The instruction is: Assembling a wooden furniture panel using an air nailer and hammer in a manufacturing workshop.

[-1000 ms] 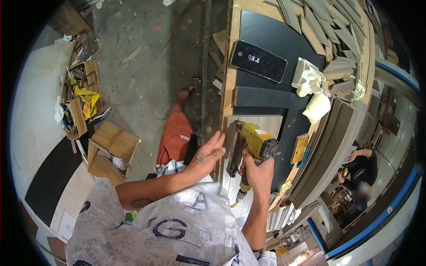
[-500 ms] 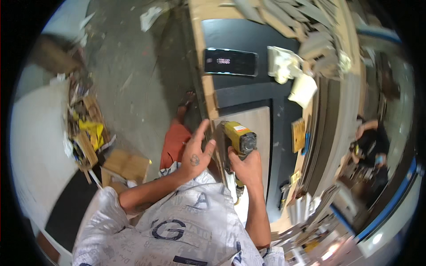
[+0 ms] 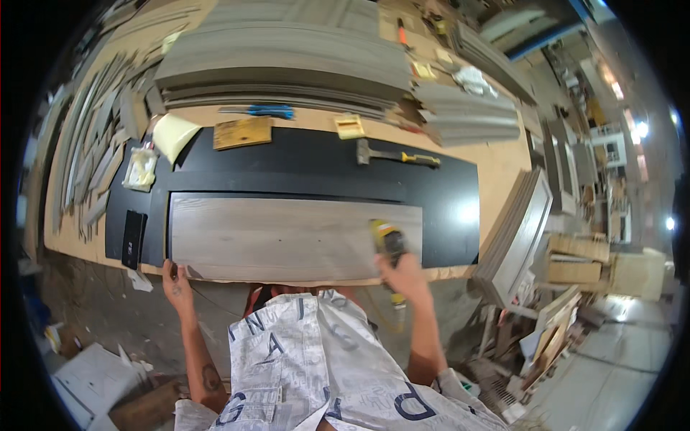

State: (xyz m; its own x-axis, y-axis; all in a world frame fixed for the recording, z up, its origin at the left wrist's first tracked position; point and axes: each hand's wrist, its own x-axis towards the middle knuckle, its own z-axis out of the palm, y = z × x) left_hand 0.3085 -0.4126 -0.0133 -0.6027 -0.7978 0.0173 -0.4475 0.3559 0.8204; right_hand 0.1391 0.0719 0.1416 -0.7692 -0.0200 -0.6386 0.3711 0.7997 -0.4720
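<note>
Motion blur is softening the yellow nail gun (image 3: 387, 233), so its nose is not reading clearly, and you cannot tell whether it is touching the grey wood panel (image 3: 287, 233) beneath it. Your right hand (image 3: 407, 276) is wrapping around the gun's grip and covering most of it; only the upper body and a short lower end are showing past your fingers. Your left hand (image 3: 175, 284) is resting at the panel's near left corner, fingers bent, but whether they are gripping the edge or merely touching it you cannot tell. Your patterned shirt (image 3: 302, 352) is running off the lower edge of the view.

The gun is sitting over the right part of the panel, its yellow upper end pointing away from you and leaning a little left, its long axis running from there back toward you. The panel is lying flat, its long axis running left to right along the near edge of the worktop (image 3: 496, 187). A black board (image 3: 449, 187) is extending past it on both sides. Beyond the panel, a hammer (image 3: 399, 155) is lying crosswise, head to the left, and a dark phone (image 3: 134, 239) is lying near your left hand.
</note>
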